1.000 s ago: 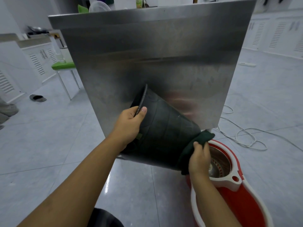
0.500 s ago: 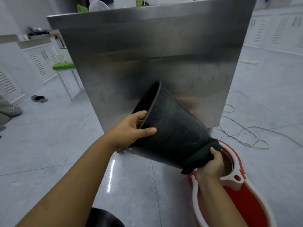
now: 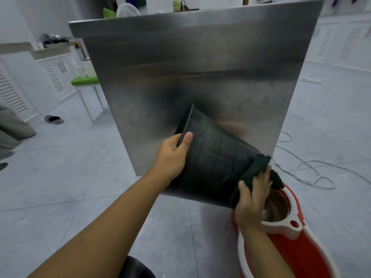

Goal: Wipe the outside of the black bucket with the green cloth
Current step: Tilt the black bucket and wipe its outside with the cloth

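While left hand (image 3: 172, 155) grips black bucket (image 3: 216, 163), right hand (image 3: 253, 197) apparently presses green cloth (image 3: 259, 167).

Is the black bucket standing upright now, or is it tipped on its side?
Tipped. The black bucket lies sideways, rim up-left in the left hand, base lower-right under the green cloth and right hand.

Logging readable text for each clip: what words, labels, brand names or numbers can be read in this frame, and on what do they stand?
None can be read.
Black bucket: faint raised marks on its wall, too blurred to read.
Green-and-yellow package at the far end of the steel table: printed front, too small to read.
Red mop bucket: no lettering shows.
Green cloth: plain.
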`<action>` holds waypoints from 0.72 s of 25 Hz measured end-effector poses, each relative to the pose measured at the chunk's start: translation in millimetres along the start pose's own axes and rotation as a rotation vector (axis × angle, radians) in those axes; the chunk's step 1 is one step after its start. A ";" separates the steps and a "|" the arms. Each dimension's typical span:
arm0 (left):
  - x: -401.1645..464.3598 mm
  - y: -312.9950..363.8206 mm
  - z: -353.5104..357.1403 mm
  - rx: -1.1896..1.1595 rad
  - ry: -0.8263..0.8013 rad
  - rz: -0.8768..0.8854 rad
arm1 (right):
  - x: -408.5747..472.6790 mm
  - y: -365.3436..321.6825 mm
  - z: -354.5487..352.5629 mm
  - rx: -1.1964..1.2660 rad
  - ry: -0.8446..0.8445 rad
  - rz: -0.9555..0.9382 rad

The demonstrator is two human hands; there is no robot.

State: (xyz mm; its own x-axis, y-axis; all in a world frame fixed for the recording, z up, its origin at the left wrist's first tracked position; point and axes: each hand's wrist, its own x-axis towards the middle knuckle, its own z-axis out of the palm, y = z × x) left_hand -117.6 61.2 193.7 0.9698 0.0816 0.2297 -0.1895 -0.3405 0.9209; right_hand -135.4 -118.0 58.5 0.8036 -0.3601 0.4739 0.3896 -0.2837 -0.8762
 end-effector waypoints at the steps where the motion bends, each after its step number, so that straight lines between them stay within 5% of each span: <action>1: -0.7 0.6 3.0 0.018 -0.002 0.013 | -5.0 -5.3 5.3 -0.082 -0.027 -0.085; 10: -13.5 5.4 15.1 -0.063 -0.121 -0.060 | -18.7 -53.8 31.7 -0.225 -0.293 -0.309; 14: -15.3 8.3 15.9 -0.055 -0.173 -0.001 | 23.3 -56.2 9.5 -0.163 -0.267 -0.194; 18: -13.6 11.1 13.5 -0.110 -0.049 -0.075 | 18.9 -17.3 -5.9 -0.168 -0.169 -0.080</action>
State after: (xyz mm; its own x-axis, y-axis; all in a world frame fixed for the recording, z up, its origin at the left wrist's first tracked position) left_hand -130.8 43.7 196.5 0.9877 0.0560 0.1462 -0.1297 -0.2306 0.9644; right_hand -129.6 -125.2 83.1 0.8423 -0.1812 0.5076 0.3862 -0.4539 -0.8030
